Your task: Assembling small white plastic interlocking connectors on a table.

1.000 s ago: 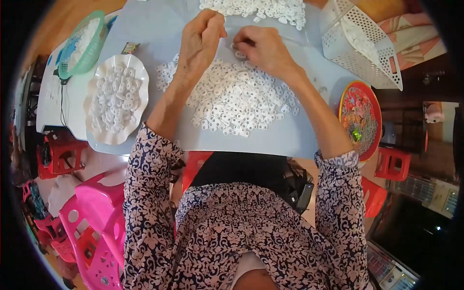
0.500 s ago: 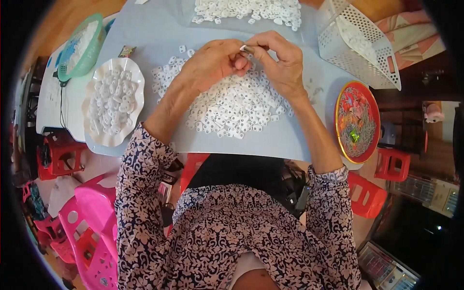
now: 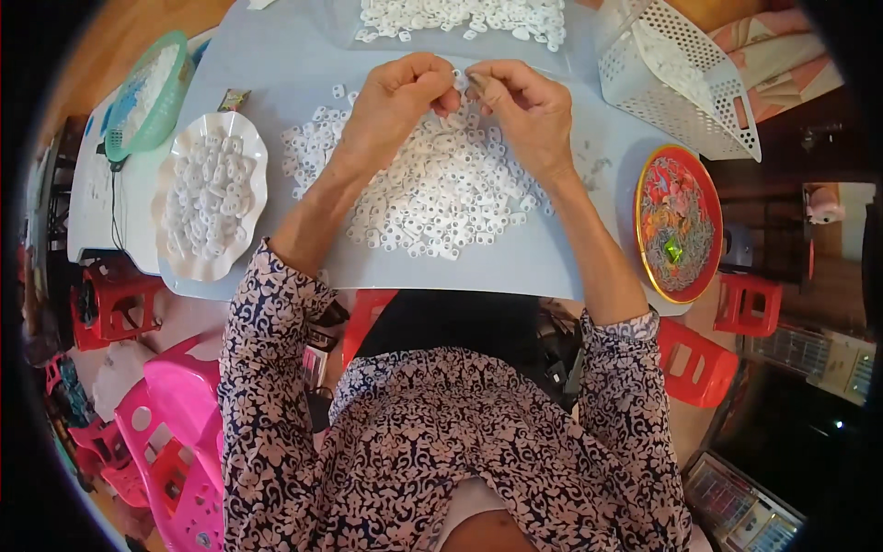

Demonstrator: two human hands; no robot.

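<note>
A heap of small white plastic rings (image 3: 441,198) lies on the pale blue table (image 3: 515,267) in front of me. My left hand (image 3: 397,97) and my right hand (image 3: 517,101) meet above the heap's far edge. Both pinch one small white ring piece (image 3: 460,81) between their fingertips. A second spread of white rings (image 3: 460,17) lies at the table's far edge.
A white scalloped dish (image 3: 210,198) of white pieces sits at the left, a green basket (image 3: 145,92) beyond it. A white perforated basket (image 3: 681,74) stands at the far right, a red round tray (image 3: 679,225) nearer. Red and pink plastic stools (image 3: 175,432) stand below the table.
Both hands came together and rose slightly over the heap. The fingertips now meet on one small ring, closer to the middle than before.
</note>
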